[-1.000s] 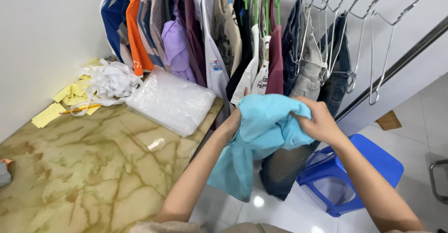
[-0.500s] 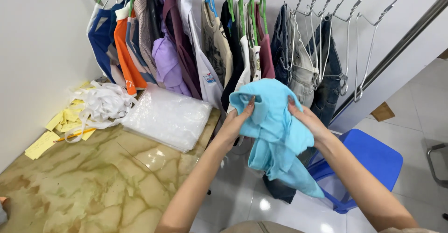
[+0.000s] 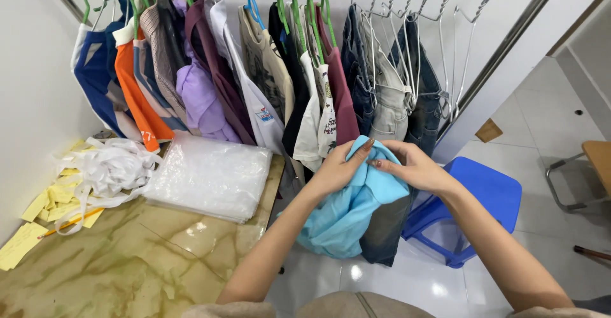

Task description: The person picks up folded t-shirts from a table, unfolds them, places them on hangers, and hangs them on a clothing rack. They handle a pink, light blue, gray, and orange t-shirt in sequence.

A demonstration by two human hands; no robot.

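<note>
Holding a light blue garment (image 3: pixel 347 210) up in front of the clothes rail, both hands are bunched into the top of it. The left hand (image 3: pixel 337 168) has its fingers closed around the upper fold from the left, with fingertips poking up along the top edge. The right hand (image 3: pixel 410 168) is clamped on the same fold from the other side, fingers curled over the fabric and pointing towards the left hand, so the two are nearly touching. The rest of the garment hangs loose below the hands, over the white floor tiles, just in front of a pair of dark jeans (image 3: pixel 388 229) that dangle from the rail.

Behind it there's a full row of hanging clothes (image 3: pixel 267 82) on green, blue and bare wire hangers (orange, navy, lilac, maroon, white, plus a bunch of denim at the right end). A few empty wire hangers (image 3: pixel 468 38) sit at the far right of the rail.

To the left is a marbled yellowish table (image 3: pixel 127 254) with a stack of clear plastic bags (image 3: pixel 210 175), a heap of white straps (image 3: pixel 108 168) and some yellow paper slips (image 3: pixel 54 197) near the wall. A blue plastic stool (image 3: pixel 490 194) stands on the floor just right of the hands
</note>
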